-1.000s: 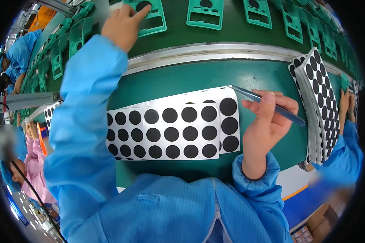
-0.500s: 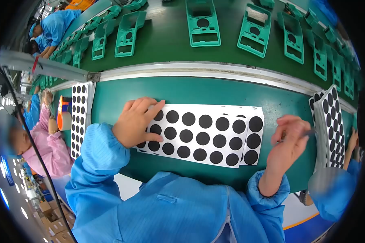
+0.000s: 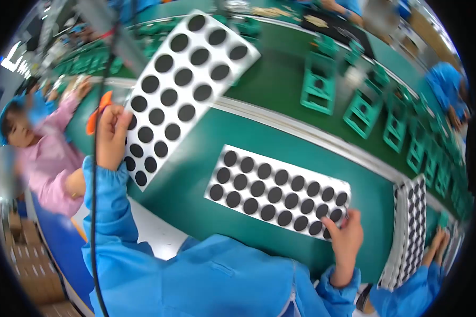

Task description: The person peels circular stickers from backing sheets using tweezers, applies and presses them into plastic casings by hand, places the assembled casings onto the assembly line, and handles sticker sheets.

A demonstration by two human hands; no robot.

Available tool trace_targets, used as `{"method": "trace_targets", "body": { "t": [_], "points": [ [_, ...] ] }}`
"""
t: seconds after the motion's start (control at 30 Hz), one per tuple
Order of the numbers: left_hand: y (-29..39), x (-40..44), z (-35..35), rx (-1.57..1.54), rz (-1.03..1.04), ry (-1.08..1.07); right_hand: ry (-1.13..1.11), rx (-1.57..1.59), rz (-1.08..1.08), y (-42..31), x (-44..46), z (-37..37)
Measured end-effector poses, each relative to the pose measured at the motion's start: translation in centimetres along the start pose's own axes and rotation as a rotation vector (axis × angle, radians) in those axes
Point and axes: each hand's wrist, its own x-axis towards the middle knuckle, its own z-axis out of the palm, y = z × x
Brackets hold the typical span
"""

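Observation:
My left hand (image 3: 112, 138) is closed on the edge of a white sheet of black round stickers (image 3: 176, 87), holding it up tilted at the left, over the bench and the rail. A second sheet of black round stickers (image 3: 275, 186) lies on the green bench top. At its right end my right hand (image 3: 348, 238) is closed about the lower corner, thumb on the sheet. Something small and dark reddish shows between those fingers, too small to name.
A metal rail (image 3: 301, 138) separates the bench from a green belt carrying green plastic housings (image 3: 318, 87). Stacked sticker sheets (image 3: 407, 227) stand at the right beside a co-worker's hands (image 3: 438, 245). A person in pink (image 3: 50, 153) is at the left; a black cable (image 3: 93, 222) hangs in front.
My left hand has lifted one sheet off the bench and carried it up and left. My right hand has come down onto the other sheet's right end. The view has turned.

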Motion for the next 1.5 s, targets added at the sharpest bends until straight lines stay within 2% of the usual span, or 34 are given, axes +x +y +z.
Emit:
{"method": "trace_targets", "body": {
  "t": [0.07, 0.1, 0.13, 0.23, 0.27, 0.33, 0.37, 0.4, 0.47, 0.5, 0.57, 0.6, 0.67, 0.7, 0.73, 0.8, 0.83, 0.87, 0.93, 0.97, 1.0, 1.03, 1.07, 1.13, 1.2, 1.23, 1.27, 1.3, 1.33, 1.4, 1.43, 1.47, 1.5],
  "points": [
    [-0.2, -0.1, -4.0, -0.081, -0.028, 0.137, 0.051, -0.026, -0.028, -0.3, -0.5, 0.2],
    [2.6, -0.4, -4.6, 0.091, -0.003, 0.222, 0.078, -0.056, -0.050, -0.4, -0.7, 0.2],
    [1.5, -0.4, -6.3, 0.015, 0.046, 0.243, 0.069, -0.052, -0.079, -0.7, -0.9, 0.3],
    [0.0, 0.1, -9.4, 0.094, 0.000, 0.346, 0.148, -0.004, -0.065, -0.9, -1.6, 0.5],
    [-0.9, 0.2, -10.1, 0.238, -0.061, 0.313, 0.144, -0.002, -0.084, -0.9, -1.7, 0.6],
    [-7.0, 0.1, -11.9, 0.269, -0.205, 0.152, 0.204, -0.007, -0.137, -0.6, -2.0, 1.0],
    [-9.5, -0.5, -11.9, 0.407, -0.208, 0.063, 0.239, -0.025, -0.202, 0.4, -2.0, 1.5],
    [-9.4, -0.4, -11.2, 0.543, -0.203, -0.029, 0.248, -0.022, -0.193, 0.2, -2.0, 1.4],
    [-8.8, -0.2, -9.8, 0.813, -0.412, -0.081, 0.218, 0.093, -0.200, -0.2, -2.2, 1.0],
    [-9.3, -0.2, -9.4, 0.825, -0.380, -0.092, 0.218, 0.085, -0.202, 0.2, -2.2, 1.1],
    [-11.0, 0.1, -9.3, 0.837, -0.357, -0.093, 0.178, 0.315, -0.187, 1.0, -1.8, 1.6],
    [-12.1, 0.4, -9.5, 0.835, -0.335, -0.155, 0.174, 0.310, -0.192, 0.8, -1.6, 0.9],
    [-12.9, 0.5, -9.2, 0.878, -0.355, -0.244, 0.190, 0.318, -0.349, -0.4, -1.1, -1.9],
    [-15.3, 0.3, -9.8, 0.897, -0.277, -0.204, 0.160, 0.331, -0.369, -1.1, -0.7, -3.5],
    [-17.7, 0.0, -10.0, 0.906, -0.194, -0.164, 0.106, 0.465, -0.301, -0.1, 0.1, -4.1],
    [-13.7, 0.0, -9.5, 1.043, -0.104, -0.146, -0.043, 0.833, -0.145, -1.1, 1.0, -5.2],
    [-12.7, -0.2, -9.6, 0.969, -0.008, -0.150, -0.066, 0.862, 0.008, -2.2, 1.2, -5.4],
    [-11.6, -0.7, -9.9, 0.897, 0.082, -0.151, -0.187, 0.894, 0.011, -2.3, 2.0, -5.5],
    [-6.6, -1.7, -9.6, 0.554, -0.153, -0.215, -0.417, 0.917, 0.035, 0.4, 4.1, -4.8],
    [-3.4, -2.3, -9.1, 0.515, -0.112, -0.257, -0.413, 0.909, 0.048, 1.1, 4.4, -5.1],
    [-0.6, -3.4, -7.8, 0.481, -0.077, -0.290, -0.545, 0.989, 0.098, 1.5, 4.8, -5.2],
    [1.4, -4.8, -5.8, 0.272, -0.147, -0.354, -0.686, 1.069, 0.142, 1.4, 5.2, -5.2],
    [3.5, -6.1, -3.8, 0.065, -0.213, -0.406, -0.701, 1.063, 0.132, 0.4, 4.9, -5.0],
    [5.8, -8.7, 0.7, -0.530, -0.420, -0.525, -0.473, 1.216, 0.085, -2.2, 3.5, -4.5],
    [6.3, -8.4, 3.5, -1.014, -0.533, -0.655, -0.471, 1.213, 0.046, -2.7, 3.4, -4.4],
    [6.6, -7.7, 3.3, -1.091, -0.723, -0.659, -0.447, 1.187, -0.018, -3.2, 3.4, -4.4],
    [7.2, -7.0, 3.0, -1.077, -0.737, -0.606, -0.422, 1.163, -0.082, -3.9, 3.4, -4.2],
    [7.2, -6.7, 2.6, -0.935, -0.704, -0.595, -0.320, 1.197, -0.103, -5.5, 3.0, -3.8],
    [7.0, -6.3, 1.8, -0.787, -0.664, -0.577, -0.319, 1.218, -0.110, -5.5, 3.3, -3.5],
    [5.0, -6.1, -0.6, -0.311, -0.563, -0.453, -0.458, 1.117, -0.148, -5.5, 3.8, -2.4],
    [4.7, -5.8, -1.9, -0.235, -0.447, -0.254, -0.580, 1.180, -0.102, -7.5, 3.3, -2.6],
    [1.4, -6.1, -4.9, -0.078, -0.461, -0.091, -0.574, 1.012, -0.172, -9.9, 2.8, -3.0],
    [1.9, -4.8, -7.7, -0.281, -0.563, -0.117, -0.592, 1.003, -0.195, -10.7, 2.8, -2.6]
  ]
}}
